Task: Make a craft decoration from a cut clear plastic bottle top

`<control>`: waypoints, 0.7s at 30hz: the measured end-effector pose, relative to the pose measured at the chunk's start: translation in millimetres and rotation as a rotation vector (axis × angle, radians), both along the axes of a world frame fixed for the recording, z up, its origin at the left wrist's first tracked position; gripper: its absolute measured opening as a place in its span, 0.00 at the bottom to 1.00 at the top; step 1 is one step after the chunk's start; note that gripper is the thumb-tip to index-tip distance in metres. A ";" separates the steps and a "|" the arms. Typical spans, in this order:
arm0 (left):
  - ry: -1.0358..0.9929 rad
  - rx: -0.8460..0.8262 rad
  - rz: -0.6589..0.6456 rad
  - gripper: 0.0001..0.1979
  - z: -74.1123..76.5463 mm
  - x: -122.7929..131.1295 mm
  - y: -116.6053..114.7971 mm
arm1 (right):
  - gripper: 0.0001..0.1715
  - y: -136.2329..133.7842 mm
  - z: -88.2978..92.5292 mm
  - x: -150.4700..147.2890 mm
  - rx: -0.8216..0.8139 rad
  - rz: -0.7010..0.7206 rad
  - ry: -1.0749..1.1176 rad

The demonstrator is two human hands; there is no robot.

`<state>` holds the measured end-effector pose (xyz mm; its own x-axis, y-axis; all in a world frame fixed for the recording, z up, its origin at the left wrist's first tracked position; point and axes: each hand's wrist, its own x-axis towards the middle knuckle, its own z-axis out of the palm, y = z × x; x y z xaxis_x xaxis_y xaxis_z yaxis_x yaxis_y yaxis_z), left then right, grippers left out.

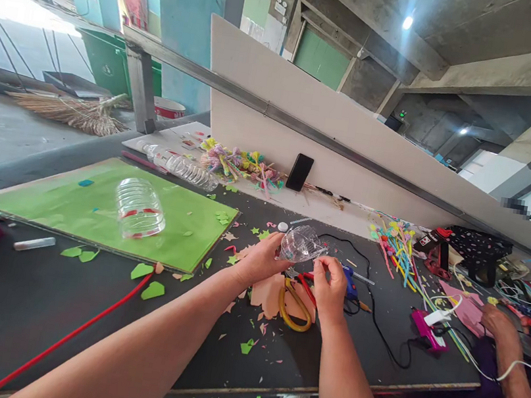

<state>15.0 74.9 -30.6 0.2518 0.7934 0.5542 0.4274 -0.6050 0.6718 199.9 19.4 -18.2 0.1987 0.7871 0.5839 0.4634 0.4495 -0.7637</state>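
My left hand (pixel 260 259) grips a clear cut piece of plastic bottle (pixel 299 244), held a little above the dark table (pixel 29 310). My right hand (pixel 329 287) pinches the right edge of the same piece with its fingertips. Directly below lie yellow-handled scissors (pixel 291 301) on peach paper scraps, and a blue glue gun (pixel 349 282) rests just right of my right hand. To the left, a cut clear bottle bottom (pixel 139 208) lies on a green sheet (pixel 94 210).
A whole plastic bottle (pixel 185 169), colourful craft sticks (pixel 241 163), and a black phone (pixel 299 171) sit by the white divider. Green paper scraps litter the table. A red cord (pixel 76 333) runs across it. Another person's hands (pixel 515 329) work at the right.
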 end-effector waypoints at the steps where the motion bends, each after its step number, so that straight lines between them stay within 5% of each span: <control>1: -0.001 0.011 -0.012 0.14 -0.5 -0.2 0.5 | 0.09 -0.2 -0.1 0.4 -0.012 -0.006 0.031; 13: 0.026 -0.110 -0.225 0.18 17.8 -3.6 -12.0 | 0.13 -3.6 6.9 6.8 -0.002 -0.074 0.285; 21: -0.052 -0.220 -0.341 0.21 10.8 -2.6 -7.9 | 0.15 3.4 0.0 14.0 0.037 0.004 0.454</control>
